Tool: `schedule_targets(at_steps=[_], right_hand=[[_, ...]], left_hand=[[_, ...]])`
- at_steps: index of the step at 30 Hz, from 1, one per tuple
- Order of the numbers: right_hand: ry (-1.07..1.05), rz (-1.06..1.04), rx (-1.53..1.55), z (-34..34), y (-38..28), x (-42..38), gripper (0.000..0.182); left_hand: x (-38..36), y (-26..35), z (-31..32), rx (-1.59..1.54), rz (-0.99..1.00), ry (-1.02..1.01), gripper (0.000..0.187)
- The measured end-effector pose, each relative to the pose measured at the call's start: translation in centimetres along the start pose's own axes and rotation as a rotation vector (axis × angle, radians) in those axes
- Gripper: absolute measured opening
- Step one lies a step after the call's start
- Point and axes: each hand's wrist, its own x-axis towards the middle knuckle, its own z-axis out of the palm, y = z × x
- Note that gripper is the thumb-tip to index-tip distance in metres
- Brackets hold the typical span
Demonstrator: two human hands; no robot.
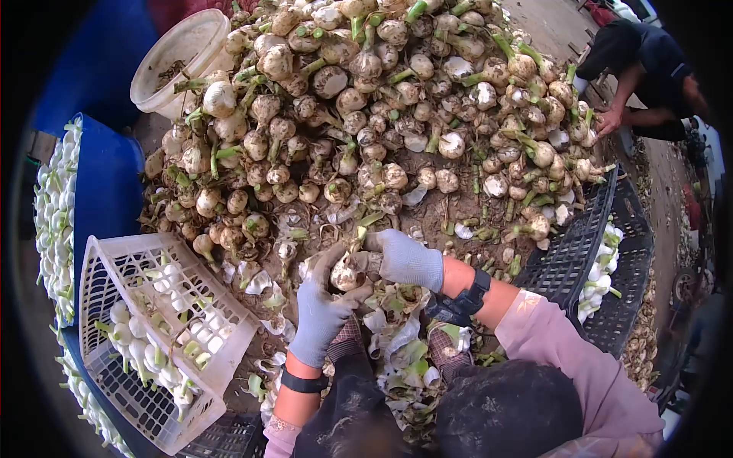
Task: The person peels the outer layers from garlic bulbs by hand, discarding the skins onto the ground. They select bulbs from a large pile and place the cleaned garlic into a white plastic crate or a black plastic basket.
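Observation:
Both my hands wear pale gloves with dirty fingers and meet at the middle of the view. My left hand (319, 305) is closed round a garlic bulb (346, 276), which has a short green stem stub pointing up. On the bulb's right side, the fingers of my right hand (401, 259) are pressed together against it; whether they also hold a small tool is hidden. Loose peeled skins (401, 343) lie below my hands, between my shoes. Just beyond them rises a large heap of soil-stained bulbs (366, 99).
A white plastic crate (217, 374) with peeled bulbs leans at left, beside a blue container (107, 221) near more white bulbs. Black crates (561, 259) stand at right. A whitish bucket (145, 76) is at the upper left. Another person (649, 69) reaches toward the heap's right edge.

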Motion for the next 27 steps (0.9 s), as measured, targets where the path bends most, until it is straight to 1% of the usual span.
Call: schedule_targets(at_steps=[1,3,4,5,7,8,9,10,11,12,13,14,15,16,17,18,19,20,21,23,24,25,26,27], right_hand=[[-0.045,0.126,0.023,0.2,0.7,-0.6,0.04],[0.046,0.23,0.095,1.2,-1.7,-2.5,0.033],[0.064,0.251,0.049,1.5,-1.3,-3.0,0.035],[0.097,0.263,0.146,1.9,-1.7,-3.6,0.038],[0.095,0.246,0.142,2.4,-0.9,-4.3,0.035],[0.101,0.251,0.153,2.8,-0.9,-4.6,0.035],[0.129,0.256,0.133,3.0,-1.2,-5.0,0.031],[0.159,0.265,0.117,3.3,-1.2,-5.6,0.027],[0.15,0.262,0.121,3.4,-0.6,-5.7,0.027],[0.212,0.134,-0.179,3.5,0.5,-5.7,0.023],[0.272,-0.005,-0.465,3.8,1.1,-5.7,0.02],[0.285,0.032,-0.531,3.8,0.0,-5.9,0.019],[0.265,-0.024,-0.664,3.9,0.2,-6.3,0.019],[0.242,0.003,-0.667,4.1,-0.3,-6.7,0.022],[0.22,0.03,-0.677,4.1,-0.6,-6.8,0.026],[0.213,0.022,-0.666,4.3,0.1,-6.8,0.026],[0.244,-0.003,-0.508,4.2,1.4,-6.6,0.031],[0.281,-0.024,-0.354,4.1,2.3,-6.5,0.037],[0.287,-0.02,-0.352,3.9,3.0,-6.5,0.037],[0.163,-0.13,-0.121,3.8,3.9,-6.5,0.042],[0.166,-0.037,-0.036,4.2,4.2,-6.6,0.04],[0.162,-0.037,-0.033,4.5,4.0,-6.8,0.04],[0.206,0.042,0.011,4.8,3.7,-7.0,0.041],[0.251,0.122,0.056,5.1,3.2,-7.1,0.041]], left_hand=[[-0.6,0.4,0.0,0.09,0.028,-0.035,0.07],[-1.4,-0.9,0.6,0.019,-0.042,-0.004,0.068],[-1.7,-0.7,1.1,0.107,0.086,0.03,0.067],[-2.0,-1.2,1.2,0.107,0.063,0.029,0.068],[-2.6,-1.4,1.7,-0.128,-0.088,0.02,0.07],[-2.9,-1.9,1.7,-0.2,-0.073,0.026,0.068],[-3.0,-1.9,1.3,-0.198,-0.079,0.017,0.068],[-3.2,-1.6,0.8,-0.395,-0.228,-0.039,0.067],[-3.3,-1.5,0.3,-0.59,-0.369,-0.075,0.065],[-3.3,-1.4,0.9,-0.645,-0.362,-0.051,0.063],[-3.6,-0.2,1.1,-0.68,-0.399,-0.061,0.054],[-3.9,-1.4,1.1,-0.825,-0.429,-0.097,0.051],[-4.0,-2.7,1.2,-0.972,-0.454,-0.134,0.051],[-3.9,-2.2,1.6,-0.932,-0.464,-0.085,0.057],[-3.7,-2.2,1.7,-0.999,-0.482,-0.106,0.064],[-3.9,-1.8,2.1,-0.953,-0.45,-0.073,0.071],[-4.0,-1.1,2.4,-0.912,-0.415,-0.047,0.079],[-4.5,-1.7,1.7,-0.793,-0.302,-0.167,0.092],[-4.5,-2.7,1.4,-0.69,-0.263,-0.18,0.092],[-4.6,-0.6,1.8,-0.547,-0.313,-0.144,0.1],[-4.7,-0.2,1.9,-0.546,-0.319,-0.142,0.1],[-4.6,0.0,1.9,-0.43,-0.278,-0.15,0.104],[-4.5,0.1,1.9,-0.313,-0.237,-0.157,0.108],[-4.7,-0.1,1.7,-0.31,-0.241,-0.155,0.108]])
